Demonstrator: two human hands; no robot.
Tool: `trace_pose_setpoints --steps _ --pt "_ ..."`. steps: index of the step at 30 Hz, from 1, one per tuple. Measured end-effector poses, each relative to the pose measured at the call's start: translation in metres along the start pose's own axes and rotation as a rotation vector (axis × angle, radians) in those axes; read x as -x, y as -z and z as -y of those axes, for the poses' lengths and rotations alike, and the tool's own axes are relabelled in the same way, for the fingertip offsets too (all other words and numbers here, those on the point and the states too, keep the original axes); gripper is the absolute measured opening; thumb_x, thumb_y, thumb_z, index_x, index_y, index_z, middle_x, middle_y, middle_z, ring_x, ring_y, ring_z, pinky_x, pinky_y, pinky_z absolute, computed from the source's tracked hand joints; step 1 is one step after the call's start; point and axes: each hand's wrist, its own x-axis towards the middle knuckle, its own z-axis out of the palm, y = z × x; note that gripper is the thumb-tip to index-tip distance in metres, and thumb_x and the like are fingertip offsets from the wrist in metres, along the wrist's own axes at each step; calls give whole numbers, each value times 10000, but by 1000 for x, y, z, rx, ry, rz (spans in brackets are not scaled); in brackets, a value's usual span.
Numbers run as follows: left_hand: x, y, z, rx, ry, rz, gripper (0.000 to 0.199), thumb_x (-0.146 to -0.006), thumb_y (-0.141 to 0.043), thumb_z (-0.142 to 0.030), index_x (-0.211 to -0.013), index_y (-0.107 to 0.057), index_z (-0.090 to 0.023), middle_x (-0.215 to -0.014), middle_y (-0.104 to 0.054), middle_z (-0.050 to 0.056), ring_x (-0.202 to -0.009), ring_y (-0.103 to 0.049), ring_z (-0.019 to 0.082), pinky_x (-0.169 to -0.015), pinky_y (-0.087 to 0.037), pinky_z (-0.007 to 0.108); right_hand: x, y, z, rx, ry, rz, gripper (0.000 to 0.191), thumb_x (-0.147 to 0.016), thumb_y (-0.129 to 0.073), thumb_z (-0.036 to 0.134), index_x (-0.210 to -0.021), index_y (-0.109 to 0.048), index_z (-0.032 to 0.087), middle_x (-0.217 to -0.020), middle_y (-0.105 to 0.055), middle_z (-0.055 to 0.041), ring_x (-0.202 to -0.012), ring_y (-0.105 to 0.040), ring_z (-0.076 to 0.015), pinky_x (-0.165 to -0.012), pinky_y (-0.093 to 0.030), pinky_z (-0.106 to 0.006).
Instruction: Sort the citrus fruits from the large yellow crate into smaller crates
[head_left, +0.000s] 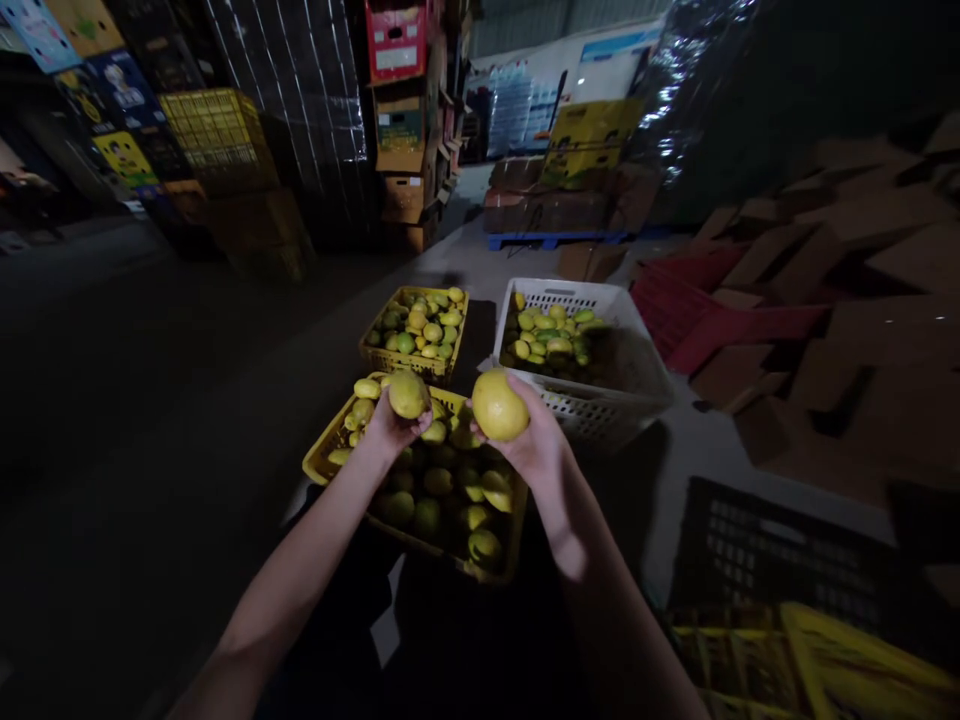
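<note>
My left hand [395,425] is closed around a greenish-yellow lemon [409,394]. In my right hand [534,432] is a larger-looking, brighter yellow lemon [501,405], gripped from its right side. Both hands are above a yellow plastic crate [318,462] of yellow and green lemons, much of it in shadow. Just beyond it stands a second yellow crate [420,366] full of similar fruit. To the right, a white plastic crate [630,350] holds yellow and green lemons, mostly toward its left side.
Flattened cardboard [832,400] and a red crate [697,310] lie at the right. A black crate [780,560] and another yellow crate [832,660] are near my right arm. Stacked boxes [401,130] and a blue pallet [555,240] stand farther back.
</note>
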Motion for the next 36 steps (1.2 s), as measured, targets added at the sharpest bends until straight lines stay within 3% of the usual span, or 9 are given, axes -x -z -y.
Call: trace_pose_setpoints --steps 4,8,11,16,20,25,27,31,36 --pt "-1 -1 9 85 -32 -2 316 -1011 -362 -242 -1073 -672 -240 -771 -686 42 -703 -681 168 -622 -601 270 -1 -5 -2 28 -106 -63 252 -853 -667 449 -875 -672 198 -616 -715 -42 -466 -639 -185 -376 -480 -261" --pt "5 -9 11 122 -50 67 325 -995 -386 -374 -1054 -668 -224 -828 -707 57 -777 -704 192 -685 -626 303 -5 -12 -3 -27 -48 -176 197 -882 -647 397 -879 -675 203 -668 -732 -33 -613 -727 -209 -484 -571 -273" --pt "14 -16 10 158 -53 62 336 -987 -418 -423 -1043 -652 -188 -777 -687 58 -717 -701 185 -654 -634 300 -10 -12 -8 -30 -18 -157 264 -885 -667 466 -885 -679 202 -733 -750 -46 -694 -748 -223 -553 -617 -305" --pt "24 -18 9 118 55 103 399 -1012 -385 -385 -1105 -660 -113 -766 -707 109 -618 -689 180 -532 -594 251 -12 -14 -14 -61 56 -64 224 -832 -753 426 -931 -687 236 -878 -772 -31 -862 -748 -223 -703 -656 -336" --pt "21 -13 10 213 75 114 398 -1011 -361 -274 -1232 -655 -121 -823 -736 118 -693 -721 193 -594 -619 273 -14 -17 -17 -229 44 -191 74 -815 -708 307 -838 -639 294 -829 -748 41 -863 -725 -195 -750 -657 -345" --pt "14 -6 9 326 69 47 362 -1025 -364 -288 -1197 -662 -174 -817 -724 79 -716 -724 190 -640 -646 308 -21 -14 -26 -258 -160 -249 206 -872 -585 428 -748 -604 265 -614 -665 -4 -489 -539 -150 -436 -521 -260" --pt "13 -3 8 338 50 37 356 -1027 -392 -344 -1196 -654 -171 -843 -723 82 -740 -727 197 -660 -656 323 -24 -13 -29 -267 -168 -243 248 -916 -534 436 -768 -606 250 -585 -644 8 -431 -475 -121 -395 -462 -218" --pt "17 -1 6 284 41 48 427 -1050 -387 -405 -1276 -616 -123 -888 -734 113 -769 -739 212 -668 -661 316 -26 -15 -29 -259 -115 -239 200 -916 -594 429 -845 -641 248 -667 -710 13 -565 -642 -131 -565 -580 -225" --pt "23 -1 5 244 31 134 534 -1068 -348 -467 -1320 -605 -72 -958 -751 155 -803 -759 212 -694 -661 291 -20 -20 -29 -185 56 -41 170 -791 -746 362 -924 -689 273 -896 -802 -2 -873 -764 -204 -734 -652 -327"
